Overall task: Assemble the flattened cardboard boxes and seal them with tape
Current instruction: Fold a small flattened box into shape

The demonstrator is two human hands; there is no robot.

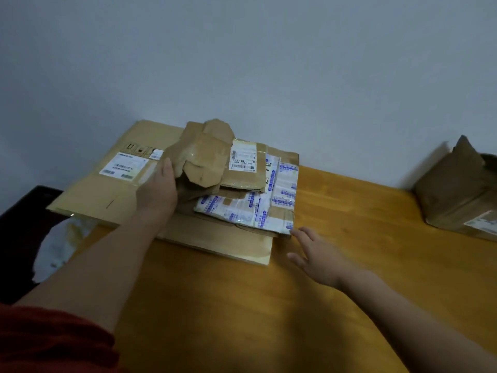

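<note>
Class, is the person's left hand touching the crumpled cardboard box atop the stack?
Touching. The head view shows the left hand gripping the crumpled cardboard box at its left edge.

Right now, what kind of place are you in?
Probably a plain room at home, used for packing. A wooden table stands against a bare wall, a pile of flat boxes with shipping labels lies on it, and one built box sits at the right.
</note>
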